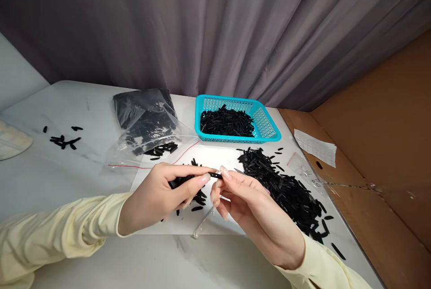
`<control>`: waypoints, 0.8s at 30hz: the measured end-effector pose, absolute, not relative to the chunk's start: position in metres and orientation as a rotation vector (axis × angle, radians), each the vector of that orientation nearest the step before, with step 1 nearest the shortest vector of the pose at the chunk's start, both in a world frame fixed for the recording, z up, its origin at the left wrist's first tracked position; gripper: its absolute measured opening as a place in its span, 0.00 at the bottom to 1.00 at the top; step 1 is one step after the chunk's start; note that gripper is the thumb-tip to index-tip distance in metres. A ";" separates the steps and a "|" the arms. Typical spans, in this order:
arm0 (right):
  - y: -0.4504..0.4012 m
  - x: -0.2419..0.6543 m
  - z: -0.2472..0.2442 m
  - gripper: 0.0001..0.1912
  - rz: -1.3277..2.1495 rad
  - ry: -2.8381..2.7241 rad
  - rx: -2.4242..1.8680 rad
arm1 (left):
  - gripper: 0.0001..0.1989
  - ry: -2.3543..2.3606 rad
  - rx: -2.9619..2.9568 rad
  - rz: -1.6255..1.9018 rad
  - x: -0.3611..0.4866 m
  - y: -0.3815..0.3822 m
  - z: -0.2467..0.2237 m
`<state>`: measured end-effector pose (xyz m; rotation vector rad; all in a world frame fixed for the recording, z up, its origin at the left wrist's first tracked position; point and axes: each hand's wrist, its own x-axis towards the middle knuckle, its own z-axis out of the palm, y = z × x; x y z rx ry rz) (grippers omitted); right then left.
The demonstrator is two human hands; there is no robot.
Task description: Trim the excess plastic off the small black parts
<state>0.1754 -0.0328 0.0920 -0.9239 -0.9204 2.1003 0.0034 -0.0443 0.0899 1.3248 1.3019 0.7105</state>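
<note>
Between my two hands is a small, narrow black piece (215, 175) with pale spots along it. My left hand (168, 188) pinches its left end between thumb and fingers. At the other end, the thumb and fingertips of my right hand (247, 194) grip it. A clear rod-like thing (204, 224) sticks out below my right hand, and a grey pointed tip (239, 171) shows above it; I cannot tell whether they are one tool. Behind my left hand lies a small pile of black pieces (200, 197), partly hidden. A larger heap (286, 185) spreads beyond my right hand.
A blue basket (239, 138) holding many black pieces stands at the back. Left of it lies a clear zip bag (144, 113) with dark contents. Scattered pieces (63, 141) lie far left. A paper slip (314, 147) rests on brown cardboard (380, 122) at right. A grey curtain (188, 24) hangs behind.
</note>
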 end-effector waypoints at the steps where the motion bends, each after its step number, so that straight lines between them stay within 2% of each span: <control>1: -0.032 0.176 0.091 0.16 2.095 -0.939 -0.924 | 0.19 1.300 1.329 0.714 0.004 -0.044 0.090; 11: -0.012 0.194 0.101 0.14 1.892 -1.469 -0.973 | 0.22 1.299 1.314 0.663 0.004 -0.043 0.089; 19: -0.011 0.209 0.115 0.12 1.847 -1.620 -0.980 | 0.22 1.314 1.347 0.696 0.004 -0.044 0.087; 22: 0.003 0.228 0.127 0.11 1.798 -1.913 -1.058 | 0.23 1.311 1.334 0.683 0.003 -0.045 0.085; 24: 0.022 0.251 0.130 0.11 1.631 -2.198 -1.200 | 0.24 1.286 1.317 0.661 0.002 -0.045 0.085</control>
